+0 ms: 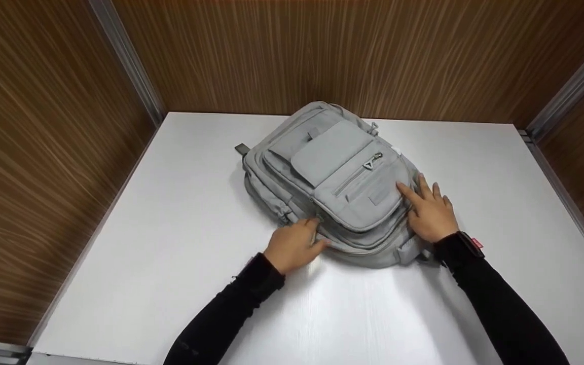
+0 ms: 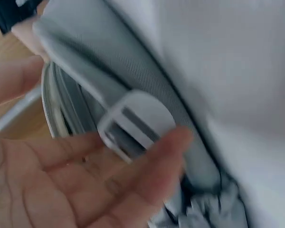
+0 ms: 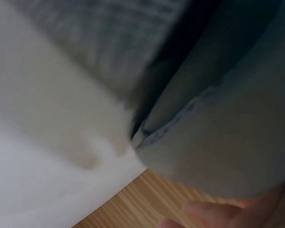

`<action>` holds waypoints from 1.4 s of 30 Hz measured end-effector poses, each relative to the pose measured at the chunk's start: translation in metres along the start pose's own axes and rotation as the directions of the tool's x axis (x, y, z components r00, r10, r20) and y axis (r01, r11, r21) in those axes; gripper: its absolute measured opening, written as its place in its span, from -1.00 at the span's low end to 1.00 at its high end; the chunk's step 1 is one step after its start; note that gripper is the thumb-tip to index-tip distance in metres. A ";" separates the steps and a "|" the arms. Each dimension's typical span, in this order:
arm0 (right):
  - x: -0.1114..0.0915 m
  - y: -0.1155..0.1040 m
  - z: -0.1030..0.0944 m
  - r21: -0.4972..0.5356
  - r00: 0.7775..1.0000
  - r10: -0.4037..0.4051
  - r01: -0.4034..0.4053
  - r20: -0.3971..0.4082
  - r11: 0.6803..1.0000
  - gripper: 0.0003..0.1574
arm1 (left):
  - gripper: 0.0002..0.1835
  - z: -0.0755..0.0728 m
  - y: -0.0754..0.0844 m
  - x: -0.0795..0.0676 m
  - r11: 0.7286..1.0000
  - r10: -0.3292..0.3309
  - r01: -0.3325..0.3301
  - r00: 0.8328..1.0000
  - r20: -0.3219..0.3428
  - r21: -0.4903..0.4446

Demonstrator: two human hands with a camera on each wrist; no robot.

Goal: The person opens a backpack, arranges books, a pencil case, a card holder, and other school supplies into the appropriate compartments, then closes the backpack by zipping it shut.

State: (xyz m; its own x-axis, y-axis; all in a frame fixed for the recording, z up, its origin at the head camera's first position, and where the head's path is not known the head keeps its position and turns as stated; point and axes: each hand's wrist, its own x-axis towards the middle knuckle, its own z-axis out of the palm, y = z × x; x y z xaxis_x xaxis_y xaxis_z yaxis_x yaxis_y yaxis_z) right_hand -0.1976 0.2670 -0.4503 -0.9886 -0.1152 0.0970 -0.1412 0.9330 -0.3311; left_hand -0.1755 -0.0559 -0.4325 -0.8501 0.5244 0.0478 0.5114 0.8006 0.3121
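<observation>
A grey backpack (image 1: 332, 154) lies at a slant on the white table, its front pocket facing up. My left hand (image 1: 292, 246) is at the bag's near left side. In the left wrist view its fingers are extended and touch a pale plastic strap buckle (image 2: 145, 114), with the thumb apart from it. My right hand (image 1: 431, 215) rests with spread fingers on the bag's right edge. The right wrist view shows a blurred fold of grey fabric (image 3: 213, 152) close up, with fingertips (image 3: 211, 212) below it.
The white table (image 1: 170, 243) extends around the bag. Brown wood-grain panels (image 1: 261, 56) stand at the back and both sides, with metal strips (image 1: 124, 56) at their corners. A triangular zipper pull (image 1: 369, 165) lies on the front pocket, and a loop (image 1: 242, 148) sticks out at the left.
</observation>
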 end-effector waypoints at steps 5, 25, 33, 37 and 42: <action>-0.016 -0.032 0.001 0.019 0.994 -0.076 0.077 -0.085 0.997 -0.34 | -0.40 -0.018 -0.039 0.018 0.995 -0.054 0.036 0.976 -0.212 -0.090; -0.043 -0.060 0.022 -0.106 0.975 -0.221 0.222 0.026 0.969 -0.09 | -0.06 0.009 -0.062 0.034 0.941 -0.194 0.200 0.980 -0.050 0.273; -0.033 -0.030 0.010 -0.062 0.987 -0.157 0.158 0.021 0.986 -0.03 | 0.01 0.009 -0.027 0.011 0.907 -0.203 0.205 0.978 -0.043 0.368; -0.026 -0.014 0.004 -0.050 0.993 -0.117 0.118 0.009 0.992 -0.04 | 0.00 0.011 -0.012 0.003 0.889 -0.182 0.191 0.981 -0.062 0.416; -0.020 -0.003 0.003 -0.026 0.987 -0.141 0.140 -0.074 0.990 -0.04 | 0.00 0.012 0.001 -0.002 0.877 -0.160 0.177 0.984 -0.076 0.447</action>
State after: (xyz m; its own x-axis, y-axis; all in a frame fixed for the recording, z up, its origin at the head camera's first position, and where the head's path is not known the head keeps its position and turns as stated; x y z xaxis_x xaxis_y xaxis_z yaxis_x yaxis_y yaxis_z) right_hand -0.1774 0.2655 -0.4539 -0.9520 -0.2202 0.2125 -0.2766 0.9162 -0.2898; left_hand -0.1721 -0.0529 -0.4439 -0.9279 0.3662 0.0694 0.3542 0.9243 -0.1419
